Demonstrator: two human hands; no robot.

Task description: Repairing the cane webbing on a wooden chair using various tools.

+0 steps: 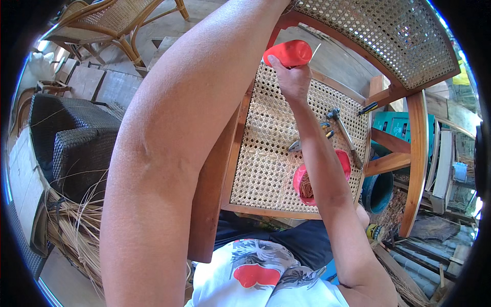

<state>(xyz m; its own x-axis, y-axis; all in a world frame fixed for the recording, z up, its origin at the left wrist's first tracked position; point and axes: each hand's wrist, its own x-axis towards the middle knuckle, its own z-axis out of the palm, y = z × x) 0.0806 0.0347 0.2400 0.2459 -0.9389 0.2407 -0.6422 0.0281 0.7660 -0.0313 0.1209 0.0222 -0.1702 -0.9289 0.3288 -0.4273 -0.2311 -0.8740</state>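
Observation:
In my right hand (295, 82) is a red squeeze bottle (292, 52), gripped from below with the fingers wrapped round it. A thin white nozzle pokes out on its right side. The bottle is held over the far end of a woven cane chair seat (271, 133) framed in brown wood. My left arm (169, 117) stretches up to the top edge, beside the chair's cane backrest (378, 36), and its hand is out of sight. Under my right forearm lie a hammer (345, 130), pliers (295, 146) and a pink bowl (298, 187) of thin brown pieces, partly hidden.
A tool with a black and yellow handle (368, 108) lies at the seat's right edge. A rattan armchair (102, 25) stands far left, with dark wicker furniture (82, 148) and loose cane strands (76, 230) nearer. At right are a teal crate (394, 124) and a bucket (378, 189).

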